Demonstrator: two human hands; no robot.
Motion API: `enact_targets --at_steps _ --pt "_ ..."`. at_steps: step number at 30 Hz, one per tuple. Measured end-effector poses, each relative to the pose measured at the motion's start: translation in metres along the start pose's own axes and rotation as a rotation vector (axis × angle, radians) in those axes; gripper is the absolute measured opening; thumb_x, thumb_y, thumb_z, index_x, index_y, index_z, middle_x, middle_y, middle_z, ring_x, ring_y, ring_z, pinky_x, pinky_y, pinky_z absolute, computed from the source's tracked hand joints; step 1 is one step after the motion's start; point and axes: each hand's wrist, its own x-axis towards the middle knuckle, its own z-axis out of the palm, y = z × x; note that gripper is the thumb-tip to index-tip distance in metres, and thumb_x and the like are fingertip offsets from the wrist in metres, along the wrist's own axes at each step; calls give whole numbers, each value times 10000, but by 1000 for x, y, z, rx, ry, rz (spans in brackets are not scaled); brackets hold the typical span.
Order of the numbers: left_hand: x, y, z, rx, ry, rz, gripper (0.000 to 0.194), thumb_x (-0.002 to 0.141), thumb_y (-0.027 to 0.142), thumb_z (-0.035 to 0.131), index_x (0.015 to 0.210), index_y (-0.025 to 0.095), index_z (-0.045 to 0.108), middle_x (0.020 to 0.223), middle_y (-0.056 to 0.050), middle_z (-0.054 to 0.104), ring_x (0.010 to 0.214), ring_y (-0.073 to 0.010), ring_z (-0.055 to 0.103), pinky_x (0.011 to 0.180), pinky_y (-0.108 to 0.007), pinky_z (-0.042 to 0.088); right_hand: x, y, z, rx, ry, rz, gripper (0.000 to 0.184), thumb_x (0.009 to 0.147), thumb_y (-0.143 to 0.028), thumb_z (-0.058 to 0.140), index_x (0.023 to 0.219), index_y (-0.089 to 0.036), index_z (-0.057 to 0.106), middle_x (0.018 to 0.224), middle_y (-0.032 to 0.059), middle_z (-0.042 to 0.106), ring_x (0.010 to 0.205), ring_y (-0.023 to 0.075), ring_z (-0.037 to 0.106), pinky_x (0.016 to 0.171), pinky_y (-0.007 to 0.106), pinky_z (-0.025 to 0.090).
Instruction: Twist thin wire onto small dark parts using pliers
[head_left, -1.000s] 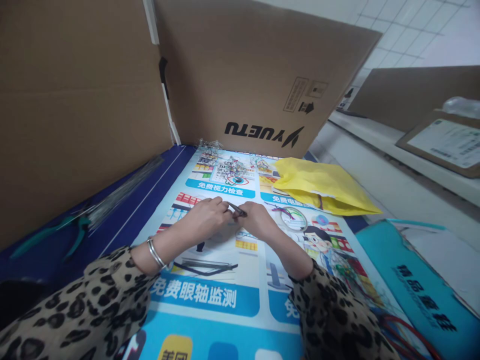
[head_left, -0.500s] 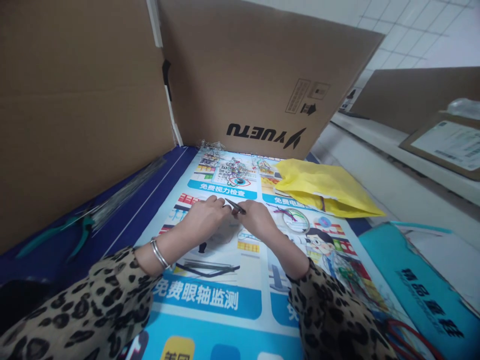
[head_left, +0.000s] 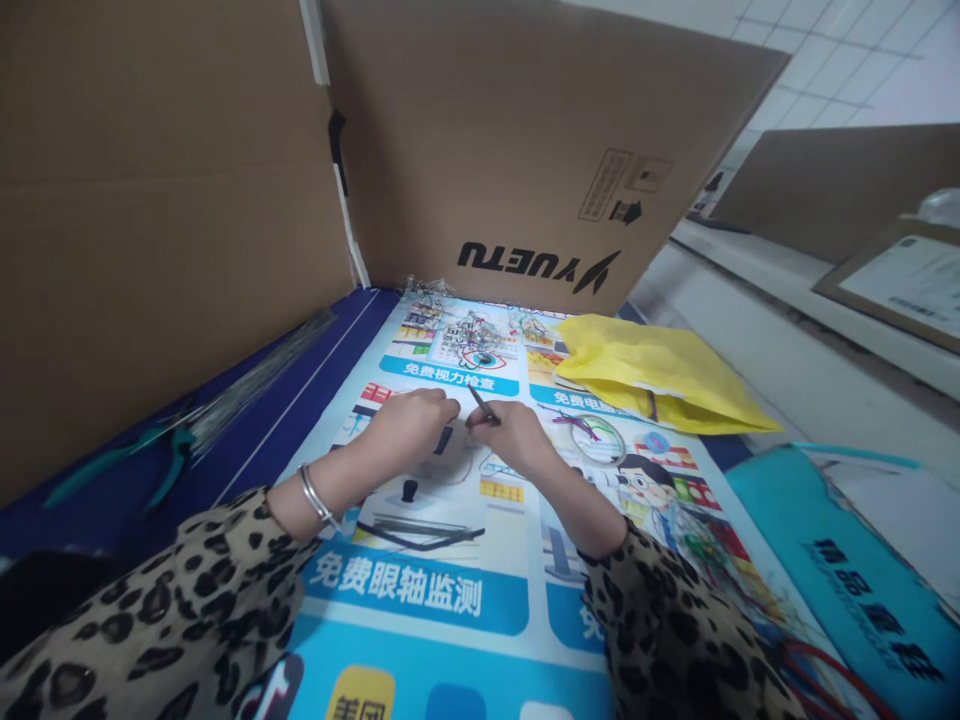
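My right hand (head_left: pixel 512 437) is closed in a pinch round a thin dark tool like tweezers (head_left: pixel 484 405), its tip pointing up and left. My left hand (head_left: pixel 412 422) lies just left of it with the fingers curled, their tips close to the tool; what they hold is too small to name. Both hands rest on a printed blue poster (head_left: pixel 420 590) covering the table. A silver bangle (head_left: pixel 313 498) sits on my left wrist, and both sleeves have a leopard print.
Cardboard walls (head_left: pixel 172 200) stand at the left and back. Green-handled pliers (head_left: pixel 142 460) and a bundle of thin wires (head_left: pixel 255 375) lie at the left. A yellow bag (head_left: pixel 660 375), a tape ring (head_left: pixel 596 437), small wire pieces (head_left: pixel 469 330) and a teal bag (head_left: pixel 847 570) lie around.
The tweezers have tilted more upright and my hands have drawn slightly apart. The view has shifted a little; everything else on the table stays put.
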Motion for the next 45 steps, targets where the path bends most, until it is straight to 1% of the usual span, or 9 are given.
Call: enact_targets --at_steps 5,10,13,18,23,27,33,38,45 --pt "2 -6 2 -225 10 -76 218 793 143 402 811 189 615 768 -35 609 733 -162 577 614 -246 404 4 10 7 220 -9 48 130 605 -240 578 718 -198 628 553 -36 560 526 103 506 518 220 385" --pt "5 -10 5 -452 58 -131 208 761 163 428 772 197 633 774 -14 640 729 -147 571 680 -244 413 6 12 10 383 -27 83 130 574 -252 620 680 -177 606 489 -40 522 469 98 487 478 228 392" --pt "7 -9 4 -590 67 -188 178 728 174 456 729 191 633 749 -2 645 701 -139 569 650 -231 420 4 9 8 435 -15 94 137 565 -254 630 671 -176 593 481 -43 515 453 93 480 464 229 386" --pt "8 -3 2 -939 27 -380 137 710 269 493 713 187 604 653 21 583 551 -110 543 502 -204 442 -3 0 2 606 -28 85 147 560 -246 643 656 -166 564 468 -52 500 434 81 462 438 219 363" --pt "8 2 5 -1198 66 -459 157 672 328 553 694 174 581 630 20 545 574 -109 517 494 -216 480 -7 -2 7 795 -17 129 237 535 -291 696 675 -162 556 453 -53 501 438 91 486 421 214 362" --pt "8 4 9 -1259 114 -468 166 676 330 563 704 166 574 653 17 543 570 -103 521 492 -218 484 -8 1 16 864 -7 127 268 554 -328 700 711 -168 553 463 -43 525 444 100 506 411 207 357" --pt "7 7 13 -1257 175 -469 134 693 293 552 719 162 564 651 24 539 536 -92 522 486 -214 478 -10 1 22 934 8 138 249 572 -307 698 712 -173 541 495 -33 555 460 108 521 419 210 373" --pt "7 9 15 -1239 198 -460 125 714 286 536 730 163 557 643 29 533 525 -88 522 485 -209 464 -11 -1 25 973 40 165 246 584 -302 686 724 -176 528 507 -28 564 481 116 538 421 207 370" --pt "6 11 20 -1260 207 -460 134 728 291 528 746 163 559 653 20 534 564 -97 523 514 -214 465 -12 1 28 1012 64 151 217 605 -293 670 722 -170 535 511 -26 569 480 112 537 450 218 380"
